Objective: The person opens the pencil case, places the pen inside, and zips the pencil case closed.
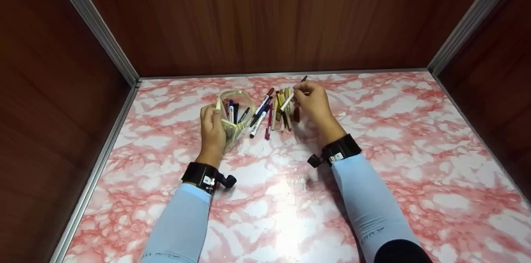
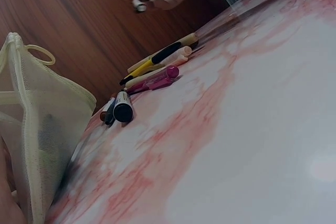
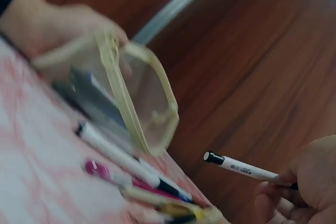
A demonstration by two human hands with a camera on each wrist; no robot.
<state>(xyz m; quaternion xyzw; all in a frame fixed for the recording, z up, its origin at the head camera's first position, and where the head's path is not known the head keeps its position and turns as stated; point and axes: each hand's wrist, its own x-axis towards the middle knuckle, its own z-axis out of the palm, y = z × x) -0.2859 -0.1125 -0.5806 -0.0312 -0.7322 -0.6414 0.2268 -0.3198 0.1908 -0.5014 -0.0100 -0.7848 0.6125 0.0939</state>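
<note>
On the left, my left hand (image 1: 212, 128) grips the side of a pale yellow mesh zip pouch (image 2: 58, 124), its mouth held open. Inside the pouch are several pens and markers, among them a white marker (image 1: 231, 111). My right hand (image 1: 314, 100) pinches a slim white marker with black ends (image 3: 244, 168), raised above the loose pens. In the right wrist view this marker points toward the pouch's mouth. Between the two hands lies a loose row of pens, including a magenta pen (image 2: 156, 78), a yellow and black pen (image 2: 152, 64) and a thick white marker with a black cap (image 2: 123, 107).
The pens rest on a red-and-white marbled tabletop (image 1: 265, 196). Dark wood panels (image 1: 282, 18) enclose the back and both sides, with metal strips (image 1: 97, 26) at the corners. A dark brown piece (image 1: 296, 114) lies below the right hand.
</note>
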